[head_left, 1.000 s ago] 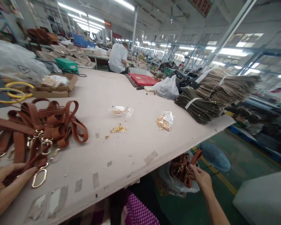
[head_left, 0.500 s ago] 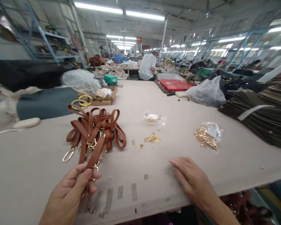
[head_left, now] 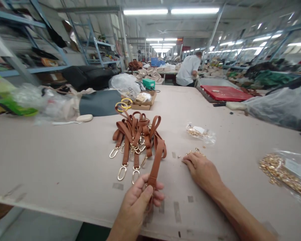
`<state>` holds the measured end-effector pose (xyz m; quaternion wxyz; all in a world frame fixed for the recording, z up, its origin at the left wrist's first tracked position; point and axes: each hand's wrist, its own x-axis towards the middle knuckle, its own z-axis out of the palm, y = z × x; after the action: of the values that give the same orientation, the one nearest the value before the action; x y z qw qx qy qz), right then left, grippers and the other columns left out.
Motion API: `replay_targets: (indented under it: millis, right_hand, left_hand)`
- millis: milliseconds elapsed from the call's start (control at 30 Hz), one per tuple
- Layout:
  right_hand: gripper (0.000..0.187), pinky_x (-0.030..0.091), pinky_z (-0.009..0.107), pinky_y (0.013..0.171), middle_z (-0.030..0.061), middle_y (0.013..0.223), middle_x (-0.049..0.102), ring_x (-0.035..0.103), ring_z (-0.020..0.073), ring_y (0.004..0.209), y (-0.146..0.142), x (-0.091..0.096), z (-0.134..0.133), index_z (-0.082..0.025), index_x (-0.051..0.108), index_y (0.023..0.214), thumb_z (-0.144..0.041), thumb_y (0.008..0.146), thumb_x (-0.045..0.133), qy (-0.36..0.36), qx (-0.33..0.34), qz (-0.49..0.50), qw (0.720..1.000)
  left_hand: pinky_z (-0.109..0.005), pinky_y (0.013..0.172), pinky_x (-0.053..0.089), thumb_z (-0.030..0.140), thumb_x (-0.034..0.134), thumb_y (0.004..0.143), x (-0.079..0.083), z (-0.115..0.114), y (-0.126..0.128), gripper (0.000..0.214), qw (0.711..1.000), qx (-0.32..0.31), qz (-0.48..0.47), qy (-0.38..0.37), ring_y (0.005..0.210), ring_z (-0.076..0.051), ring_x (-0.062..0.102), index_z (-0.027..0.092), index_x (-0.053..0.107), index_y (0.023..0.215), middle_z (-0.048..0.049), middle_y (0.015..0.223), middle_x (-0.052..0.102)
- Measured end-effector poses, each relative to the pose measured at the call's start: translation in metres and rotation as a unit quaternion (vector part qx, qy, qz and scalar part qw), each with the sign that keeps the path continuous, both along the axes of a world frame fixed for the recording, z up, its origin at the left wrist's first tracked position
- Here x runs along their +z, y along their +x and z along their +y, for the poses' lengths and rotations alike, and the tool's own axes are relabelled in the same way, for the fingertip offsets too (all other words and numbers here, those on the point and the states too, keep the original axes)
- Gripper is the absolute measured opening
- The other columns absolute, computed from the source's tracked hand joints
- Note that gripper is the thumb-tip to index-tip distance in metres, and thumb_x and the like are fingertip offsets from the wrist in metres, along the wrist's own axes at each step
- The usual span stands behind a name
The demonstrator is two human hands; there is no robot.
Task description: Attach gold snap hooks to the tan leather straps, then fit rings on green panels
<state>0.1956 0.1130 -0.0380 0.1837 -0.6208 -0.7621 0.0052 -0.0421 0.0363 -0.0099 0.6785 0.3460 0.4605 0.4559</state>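
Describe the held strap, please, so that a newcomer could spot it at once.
On the pale table, find the heap of brown straps. At its near right side, the held strap slants toward the viewer; unlike its neighbours, its near end is in the left hand.

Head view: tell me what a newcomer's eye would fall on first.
Most likely the heap of brown straps with gold clasps near the middle of the table, with the left hand holding one strap in front of it. Then the small gold pieces by the right hand, and the bright red item farther back on the right.
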Motion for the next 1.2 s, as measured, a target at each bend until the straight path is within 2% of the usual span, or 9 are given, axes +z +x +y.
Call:
replay_targets:
  millis: [133,267,367,467,567,633,800,967,1200]
  right_hand:
    - [0.025,0.047,0.037,0.077,0.0087,0.083,0.064,0.061,0.0243,0.082,0.005,-0.001,-0.001,-0.019,0.062,0.081,-0.027,0.094,0.043,0.013,0.011,0.007,1.0]
    - [0.024,0.046,0.033,0.071,0.0051,0.078,0.065,0.062,0.0207,0.074,0.013,0.006,-0.024,-0.02,0.058,0.079,-0.034,0.091,0.043,-0.005,-0.029,0.172,0.985]
    - [0.026,0.045,0.028,0.061,-0.0003,0.065,0.061,0.057,0.0162,0.061,0.007,0.015,-0.056,-0.02,0.059,0.077,-0.042,0.089,0.051,-0.08,-0.062,0.336,0.936]
    - [0.026,0.046,0.026,0.06,-0.0006,0.063,0.063,0.058,0.0151,0.062,-0.01,0.022,-0.09,-0.019,0.063,0.079,-0.044,0.084,0.06,-0.136,-0.031,0.465,0.874]
    - [0.023,0.048,0.025,0.063,0.0001,0.064,0.065,0.06,0.0148,0.063,-0.026,0.026,-0.113,-0.019,0.066,0.079,-0.042,0.083,0.064,-0.158,-0.002,0.537,0.829]
    - [0.022,0.048,0.025,0.063,0.0002,0.064,0.065,0.06,0.0147,0.063,-0.032,0.027,-0.12,-0.019,0.068,0.079,-0.04,0.083,0.065,-0.162,0.004,0.562,0.811]
    - [0.021,0.048,0.024,0.063,0.0,0.065,0.065,0.059,0.0138,0.063,-0.03,0.028,-0.123,-0.018,0.069,0.078,-0.039,0.081,0.068,-0.166,0.002,0.575,0.801]
    - [0.02,0.045,0.025,0.063,-0.0003,0.066,0.064,0.056,0.0133,0.062,-0.029,0.031,-0.128,-0.017,0.068,0.076,-0.037,0.08,0.067,-0.187,0.0,0.575,0.796]
    - [0.01,0.042,0.024,0.066,-0.001,0.073,0.062,0.053,0.0127,0.069,-0.042,0.027,-0.14,-0.018,0.056,0.075,-0.024,0.076,0.064,-0.147,-0.018,0.613,0.776]
  left_hand:
    - [-0.021,0.07,0.048,0.036,0.059,0.088,0.002,-0.004,0.004,0.026,0.999,-0.028,0.018,0.013,0.082,-0.013,0.064,0.019,0.063,0.107,-0.0068,0.107,0.07]
    - [-0.025,0.075,0.048,0.037,0.056,0.089,0.002,-0.004,0.011,0.027,0.998,-0.034,0.051,0.026,0.09,-0.016,0.064,0.021,0.063,0.11,-0.0067,0.114,0.069]
    - [-0.026,0.077,0.047,0.035,0.055,0.09,0.0,-0.004,0.021,0.027,0.996,-0.058,0.061,0.034,0.094,-0.018,0.065,0.021,0.063,0.112,-0.0073,0.114,0.069]
    - [-0.028,0.081,0.047,0.032,0.052,0.091,0.001,-0.009,0.033,0.029,0.992,-0.092,0.062,0.059,0.101,-0.02,0.064,0.021,0.063,0.115,-0.0074,0.113,0.07]
    - [-0.03,0.086,0.047,0.031,0.05,0.092,0.006,-0.018,0.042,0.031,0.985,-0.121,0.08,0.093,0.101,-0.02,0.062,0.022,0.063,0.119,-0.005,0.112,0.07]
    - [-0.03,0.089,0.046,0.03,0.049,0.093,0.009,-0.023,0.046,0.032,0.98,-0.136,0.089,0.113,0.1,-0.02,0.062,0.023,0.062,0.121,-0.0033,0.109,0.07]
    - [-0.029,0.092,0.045,0.028,0.048,0.094,0.014,-0.031,0.049,0.033,0.965,-0.149,0.144,0.161,0.1,-0.02,0.061,0.026,0.063,0.123,-0.0008,0.109,0.071]
    - [-0.027,0.089,0.047,0.031,0.049,0.093,0.012,-0.036,0.048,0.033,0.949,-0.16,0.183,0.202,0.098,-0.021,0.064,0.028,0.064,0.122,-0.0007,0.11,0.072]
    - [-0.033,0.095,0.049,0.045,0.063,0.08,-0.011,-0.046,0.046,0.03,0.959,-0.07,0.19,0.198,0.104,-0.029,0.066,0.033,0.073,0.106,-0.0025,0.108,0.074]
